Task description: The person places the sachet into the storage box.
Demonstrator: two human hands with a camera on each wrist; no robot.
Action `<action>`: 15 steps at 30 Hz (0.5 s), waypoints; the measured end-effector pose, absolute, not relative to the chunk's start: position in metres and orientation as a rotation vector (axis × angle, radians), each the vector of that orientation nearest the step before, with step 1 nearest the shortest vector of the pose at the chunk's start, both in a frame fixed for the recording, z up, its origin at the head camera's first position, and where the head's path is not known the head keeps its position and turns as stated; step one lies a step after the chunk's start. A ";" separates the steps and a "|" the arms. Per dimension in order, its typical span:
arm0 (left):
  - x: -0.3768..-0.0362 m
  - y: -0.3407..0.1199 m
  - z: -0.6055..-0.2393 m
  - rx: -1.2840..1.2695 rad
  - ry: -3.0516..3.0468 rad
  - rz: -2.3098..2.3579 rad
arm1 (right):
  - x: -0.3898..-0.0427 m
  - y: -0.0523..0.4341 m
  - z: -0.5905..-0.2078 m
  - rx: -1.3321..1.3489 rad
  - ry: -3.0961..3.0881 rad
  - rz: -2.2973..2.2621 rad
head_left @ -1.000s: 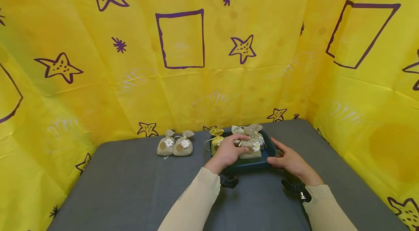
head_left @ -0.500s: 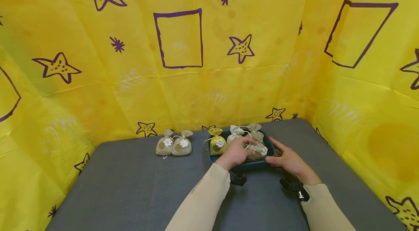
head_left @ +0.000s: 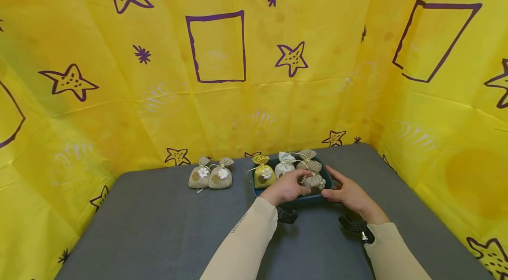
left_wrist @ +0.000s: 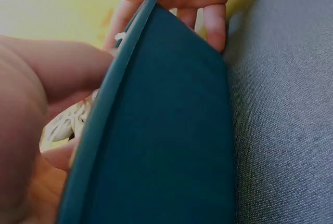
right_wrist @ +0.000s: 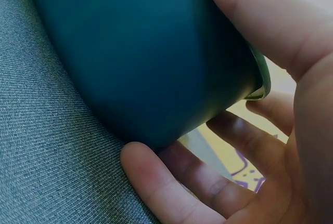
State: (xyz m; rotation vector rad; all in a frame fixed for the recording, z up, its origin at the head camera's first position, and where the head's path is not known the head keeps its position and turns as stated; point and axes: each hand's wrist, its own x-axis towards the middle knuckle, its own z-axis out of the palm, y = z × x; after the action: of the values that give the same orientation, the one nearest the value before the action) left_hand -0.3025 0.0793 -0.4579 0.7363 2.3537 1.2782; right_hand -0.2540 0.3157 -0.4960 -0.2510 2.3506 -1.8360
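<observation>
Sleeves in pale fabric nearest of all, with black straps at the wrists, over a grey table. Just beyond, a left hand, thumb and index curved round the front sachet, beige and tied at the neck; further right than a second ago, and lower, with the sachet now down inside the front right of a blue tray and its flower turned rightward instead of facing the viewer. Other left fingers mostly hidden; cannot tell their pose. At the tray's right end, a right hand, clamped on the corner as before, thumb on the near side, fingers apart along the end wall. Also in the tray, a yellow sachet at the left, no longer partly covered by the left hand; next to it, a white sachet; behind the front one, a rear sachet in beige. Off to the left, two beige sachets, side by side, unmoved. Farthest, yellow cloth with purple drawings.
</observation>
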 end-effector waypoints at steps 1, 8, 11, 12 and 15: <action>-0.302 0.078 -0.457 0.741 2.355 1.280 | -0.254 0.316 -0.496 -0.252 2.351 -1.831; -0.292 0.073 -0.439 0.814 2.343 1.289 | -0.253 0.317 -0.494 -0.247 2.376 -1.807; -0.285 0.069 -0.430 0.797 2.338 1.310 | -0.253 0.317 -0.494 -0.260 2.369 -1.811; -0.281 0.067 -0.428 0.789 2.344 1.316 | -0.253 0.317 -0.494 -0.268 2.366 -1.810; -0.272 0.061 -0.423 0.784 2.339 1.360 | -0.254 0.316 -0.494 -0.275 2.364 -1.807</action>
State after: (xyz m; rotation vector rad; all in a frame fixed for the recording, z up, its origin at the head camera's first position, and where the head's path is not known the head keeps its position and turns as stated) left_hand -0.2717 0.0607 -0.4230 0.7841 2.3389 1.3598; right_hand -0.2543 0.3165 -0.4941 -0.2753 2.3645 -1.8066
